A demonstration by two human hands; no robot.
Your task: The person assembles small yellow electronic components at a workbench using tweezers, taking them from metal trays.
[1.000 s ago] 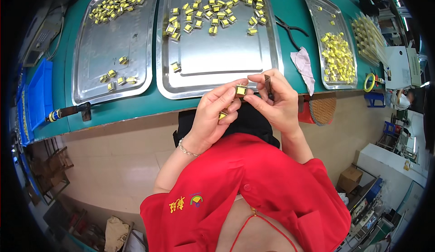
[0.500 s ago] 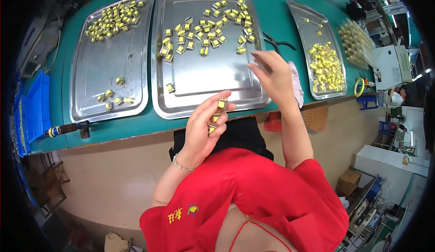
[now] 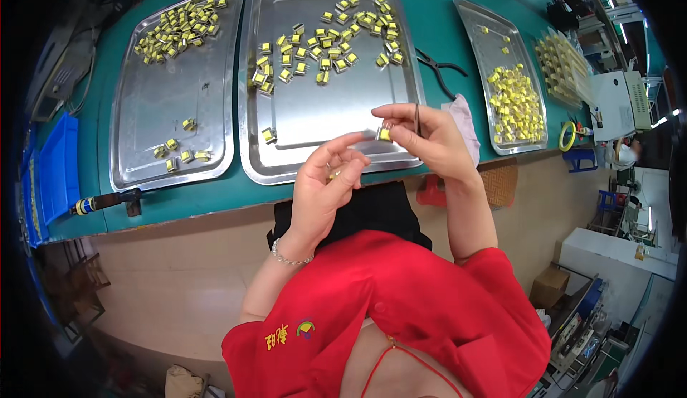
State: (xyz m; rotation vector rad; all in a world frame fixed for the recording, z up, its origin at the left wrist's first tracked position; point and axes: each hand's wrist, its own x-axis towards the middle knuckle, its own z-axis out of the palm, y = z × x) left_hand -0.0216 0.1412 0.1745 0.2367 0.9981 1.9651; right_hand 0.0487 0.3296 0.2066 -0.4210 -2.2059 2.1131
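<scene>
My right hand (image 3: pixel 438 142) is raised over the near right edge of the middle metal tray (image 3: pixel 315 122). Its thumb and fingers pinch a small yellow-wrapped transformer (image 3: pixel 384 134) with metal sides. A thin dark strip stands between its fingers; I cannot make out what it is. Left of it, my left hand (image 3: pixel 323 183) is curled at the tray's front rim, index finger reaching toward the transformer. A bit of yellow shows in its curled fingers, the rest hidden. Many similar transformers (image 3: pixel 325 51) lie scattered across the far half of the middle tray, and one lone transformer (image 3: pixel 268 134) near its left side.
The left tray (image 3: pixel 172 97) holds a far heap and several nearer pieces. Smaller yellow parts fill the right tray (image 3: pixel 481 40). Between trays lie black-handled pliers (image 3: pixel 442 69) and a pale cloth (image 3: pixel 464 122). A blue bin (image 3: pixel 59 169) and a dark-handled tool (image 3: pixel 107 203) sit at left.
My right hand has come lower and toward my left hand, now pinching a transformer. A transformer at the middle tray's right is gone. My left fingers have curled, covering the pieces they showed.
</scene>
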